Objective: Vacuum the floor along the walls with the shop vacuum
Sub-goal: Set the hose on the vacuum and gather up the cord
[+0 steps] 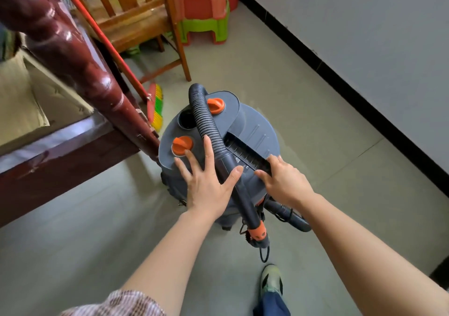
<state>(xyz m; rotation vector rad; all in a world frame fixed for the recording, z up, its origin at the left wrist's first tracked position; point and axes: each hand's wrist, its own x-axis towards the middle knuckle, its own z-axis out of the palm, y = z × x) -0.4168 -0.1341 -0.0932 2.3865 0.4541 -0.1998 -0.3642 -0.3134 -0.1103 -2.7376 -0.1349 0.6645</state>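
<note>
A grey shop vacuum (pixel 252 131) with two orange knobs stands on the tiled floor in the middle of the view. Its black ribbed hose (pixel 206 119) lies across the lid, and the rigid black tube (pixel 243 194) with an orange collar hangs over the near side. My left hand (pixel 206 182) lies flat on the lid with fingers spread, its thumb against the tube. My right hand (pixel 284 182) rests at the recessed handle (pixel 245 150) on the lid, fingertips curled into the recess.
A dark red wooden bed frame (pixel 73 55) stands close on the left, touching the vacuum. Beyond it are a red-handled broom (pixel 155 106), a wooden chair (pixel 145 24) and stacked plastic stools (pixel 206 17). A grey wall with a black baseboard (pixel 340 82) runs along the right. My shoe (pixel 271 279) is below.
</note>
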